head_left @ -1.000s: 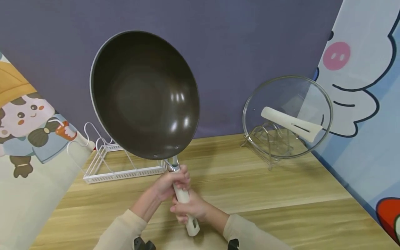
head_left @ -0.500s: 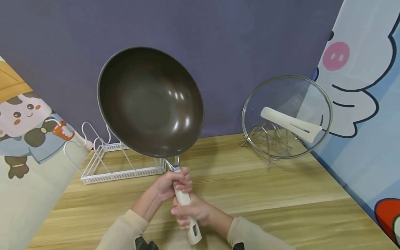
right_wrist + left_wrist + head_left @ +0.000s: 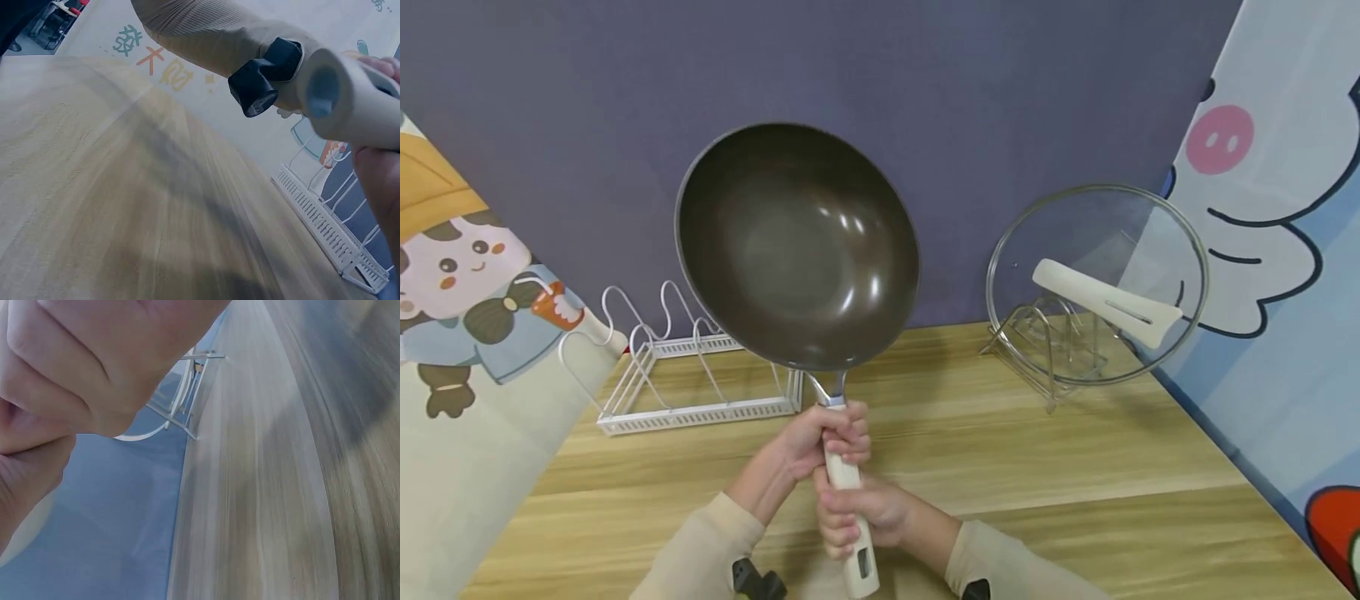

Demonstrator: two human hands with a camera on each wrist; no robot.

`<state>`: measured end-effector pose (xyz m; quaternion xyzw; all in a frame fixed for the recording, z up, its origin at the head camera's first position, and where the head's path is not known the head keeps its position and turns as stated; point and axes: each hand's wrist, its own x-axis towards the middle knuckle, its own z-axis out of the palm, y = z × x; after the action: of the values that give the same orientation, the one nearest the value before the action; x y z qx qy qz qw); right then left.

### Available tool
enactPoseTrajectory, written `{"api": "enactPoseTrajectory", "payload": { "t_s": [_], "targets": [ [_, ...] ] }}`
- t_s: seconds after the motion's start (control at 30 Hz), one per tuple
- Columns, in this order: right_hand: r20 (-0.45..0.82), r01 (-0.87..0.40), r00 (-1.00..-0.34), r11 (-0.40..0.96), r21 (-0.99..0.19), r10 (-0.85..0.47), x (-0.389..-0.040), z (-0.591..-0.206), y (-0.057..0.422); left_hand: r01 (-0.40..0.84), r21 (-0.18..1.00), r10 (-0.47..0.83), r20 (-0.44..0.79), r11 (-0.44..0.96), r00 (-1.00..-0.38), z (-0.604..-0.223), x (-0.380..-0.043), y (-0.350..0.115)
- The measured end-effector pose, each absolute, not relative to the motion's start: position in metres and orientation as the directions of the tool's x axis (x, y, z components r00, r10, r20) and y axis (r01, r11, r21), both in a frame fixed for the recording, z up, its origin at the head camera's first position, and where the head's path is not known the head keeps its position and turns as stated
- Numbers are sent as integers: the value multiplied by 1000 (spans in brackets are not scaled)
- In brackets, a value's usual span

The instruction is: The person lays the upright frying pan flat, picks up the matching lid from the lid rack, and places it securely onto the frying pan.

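Observation:
A deep wok (image 3: pixel 797 242) with a dark brown inside is held up over the table, its open side toward the head camera. Its cream handle (image 3: pixel 842 471) points down toward me. My left hand (image 3: pixel 823 437) grips the handle just below the metal neck. Lower down, my right hand (image 3: pixel 865 512) wraps the same handle, and the slotted end sticks out beneath it. In the left wrist view the curled left fingers (image 3: pixel 69 369) fill the upper left corner. The handle's hollow end (image 3: pixel 322 94) shows close up in the right wrist view, with the right hand (image 3: pixel 378 181) partly cut off.
A white wire rack (image 3: pixel 700 412) stands on the wooden table (image 3: pixel 1037 492) at left, partly behind the wok. At right a glass lid (image 3: pixel 1090 217) with a cream handle leans in a small metal wire stand (image 3: pixel 1045 367). A purple-grey backdrop (image 3: pixel 970 100) rises behind.
The wok has come down and shifted to the right in the head view, uncovering more of the white rack. Both hands keep their hold on the handle.

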<state>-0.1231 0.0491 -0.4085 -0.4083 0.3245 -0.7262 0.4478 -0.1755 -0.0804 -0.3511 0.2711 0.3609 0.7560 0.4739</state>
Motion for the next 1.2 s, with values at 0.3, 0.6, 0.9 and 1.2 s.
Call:
{"api": "enactPoseTrajectory", "payload": {
  "t_s": [0.3, 0.6, 0.9, 1.2],
  "targets": [
    [368, 450, -172, -405, -796, -914, -120, -404, 54, -607, 747, 947, 93, -271, -308, -355, -176, -70],
    [263, 402, -295, -368, -838, -919, -113, -406, 71, -594, 765, 952, 79, -248, -296, -355, -176, -60],
    [248, 407, -341, -380, -831, -907, -113, -404, 79, -607, 763, 937, -5, -223, -351, -349, -180, -52],
    [156, 334, -447, -326, -884, -881, -108, -411, 92, -598, 786, 903, -131, -157, -409, -350, -176, -41]
  ]
}}
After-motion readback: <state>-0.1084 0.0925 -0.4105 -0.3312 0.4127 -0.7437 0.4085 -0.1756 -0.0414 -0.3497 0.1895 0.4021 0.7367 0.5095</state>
